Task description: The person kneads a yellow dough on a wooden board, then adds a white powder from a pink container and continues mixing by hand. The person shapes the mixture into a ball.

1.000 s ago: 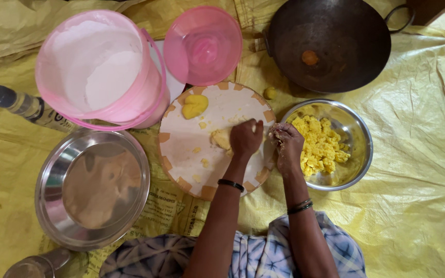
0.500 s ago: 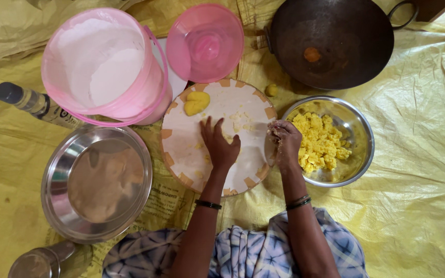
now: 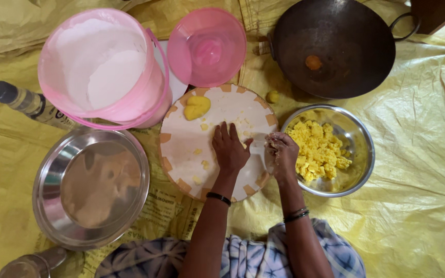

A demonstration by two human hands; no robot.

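Pressing flat on the round white rolling board (image 3: 191, 149), the left hand (image 3: 230, 149) lies palm down with fingers spread, pointing toward the far side. The right hand (image 3: 283, 153) is curled shut around yellow dough at the near-left rim of the steel bowl (image 3: 361, 154), just right of the board. A shaped yellow dough piece (image 3: 197, 107) rests on the board's far-left part, its long axis running left-near to right-far. A pink flour bucket (image 3: 104, 67) stands far left.
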